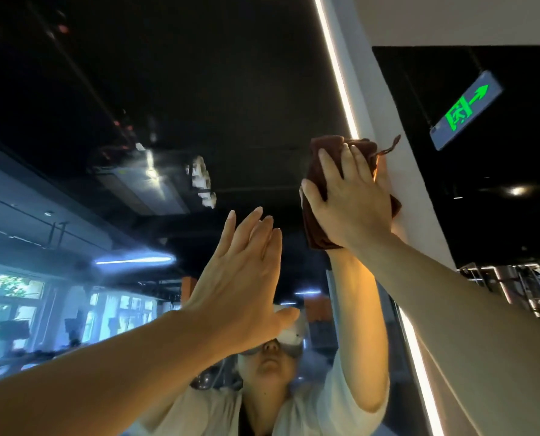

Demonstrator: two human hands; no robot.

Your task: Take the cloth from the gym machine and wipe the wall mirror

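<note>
The wall mirror (199, 99) fills the left and middle of the head view and reflects the dark ceiling and a person. A dark brown cloth (317, 171) lies flat against the mirror's upper right edge, beside a lit strip. My right hand (349, 199) presses on the cloth with fingers spread and nearly straight. My left hand (246, 278) is raised lower and to the left, fingers straight and together, palm toward the glass; whether it touches the mirror is unclear.
A white pillar (397, 158) with a glowing light strip (338, 70) borders the mirror on the right. A green exit sign (465, 110) hangs at the upper right. Chrome gym equipment (514, 287) stands at the far right. Windows show in the reflection at lower left.
</note>
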